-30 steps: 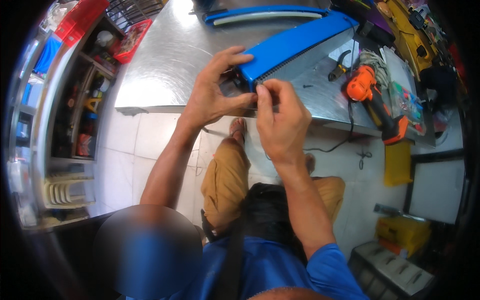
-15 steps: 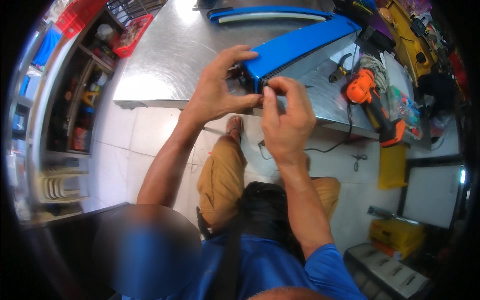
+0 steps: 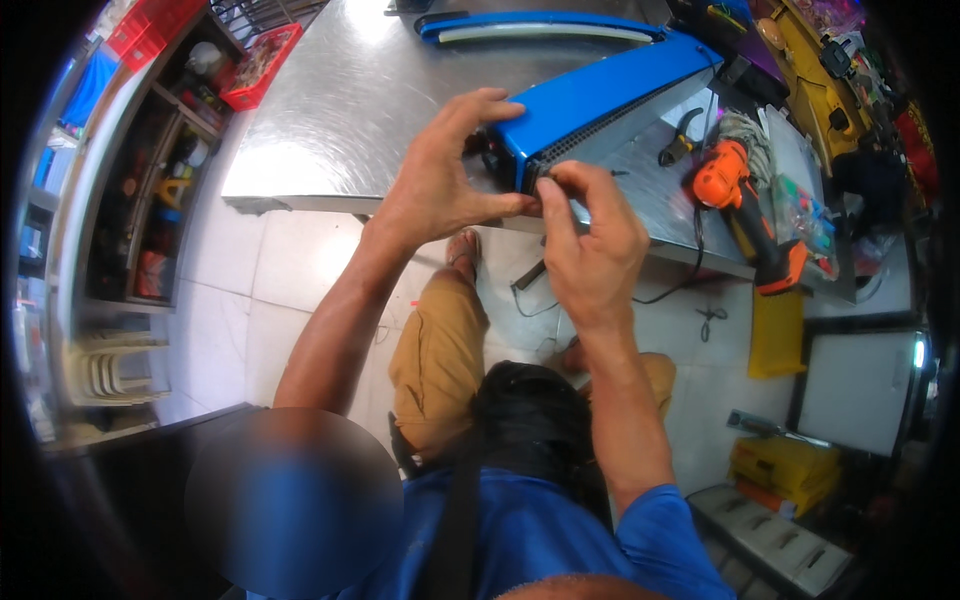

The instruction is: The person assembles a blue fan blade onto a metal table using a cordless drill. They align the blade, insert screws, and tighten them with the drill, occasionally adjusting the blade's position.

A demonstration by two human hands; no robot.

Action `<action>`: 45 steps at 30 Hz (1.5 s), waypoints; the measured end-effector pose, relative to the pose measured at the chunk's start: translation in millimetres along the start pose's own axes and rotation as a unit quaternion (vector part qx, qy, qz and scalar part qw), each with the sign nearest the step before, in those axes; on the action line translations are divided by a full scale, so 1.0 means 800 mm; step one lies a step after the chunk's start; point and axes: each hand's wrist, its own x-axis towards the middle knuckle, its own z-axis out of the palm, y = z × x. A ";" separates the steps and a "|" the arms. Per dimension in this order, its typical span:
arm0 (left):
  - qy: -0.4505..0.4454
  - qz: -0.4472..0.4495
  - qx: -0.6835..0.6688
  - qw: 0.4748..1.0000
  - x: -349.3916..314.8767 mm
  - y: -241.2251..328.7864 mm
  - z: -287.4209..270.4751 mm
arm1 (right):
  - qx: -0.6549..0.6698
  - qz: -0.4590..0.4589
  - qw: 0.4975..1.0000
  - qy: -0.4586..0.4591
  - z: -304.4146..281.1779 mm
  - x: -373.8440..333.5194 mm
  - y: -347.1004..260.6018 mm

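Note:
A long blue metal housing [image 3: 600,95] with a perforated grille [image 3: 600,128] along its side lies slanted on the steel table, its near end at the front edge. My left hand [image 3: 425,185] wraps around that end, fingertips on the blue top and thumb below the corner. My right hand [image 3: 600,250] is closed in a pinch at the grille's near corner, beside the left thumb. Whatever sits between its fingertips is hidden or too small to make out. Behind the housing rests a blue curved strip [image 3: 540,25] with a pale edge.
Right of the housing on the steel table [image 3: 330,120] lie pliers [image 3: 680,140], an orange and black power drill [image 3: 735,185] and a coil of cord [image 3: 750,140]. A dark cable hangs over the front edge. Scissors [image 3: 711,322] and a yellow case [image 3: 785,470] are low at right.
My right hand has shifted slightly right and down, still pinched at the corner. My left thumb has slid slightly right along the housing's lower end.

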 end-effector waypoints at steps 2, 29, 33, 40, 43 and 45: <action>-0.002 0.000 -0.003 1.000 0.000 0.003 -0.001 | 0.006 0.012 1.000 0.006 0.003 -0.005 0.000; -0.029 -0.034 -0.110 0.993 0.004 -0.004 -0.007 | -0.011 -0.010 0.993 0.117 0.031 -0.016 0.012; -0.030 -0.019 -0.105 0.994 0.004 -0.005 -0.005 | -0.014 -0.010 0.993 0.114 0.032 -0.018 0.009; -0.032 -0.015 -0.054 0.998 0.005 -0.004 -0.003 | -0.007 0.001 0.994 0.112 0.034 -0.017 0.008; -0.020 -0.014 -0.060 0.998 0.004 -0.006 -0.002 | 0.014 0.046 0.992 0.114 0.030 -0.016 -0.004; -0.011 -0.007 -0.064 0.998 0.003 -0.007 -0.001 | 0.005 0.086 0.994 0.070 0.020 -0.013 -0.009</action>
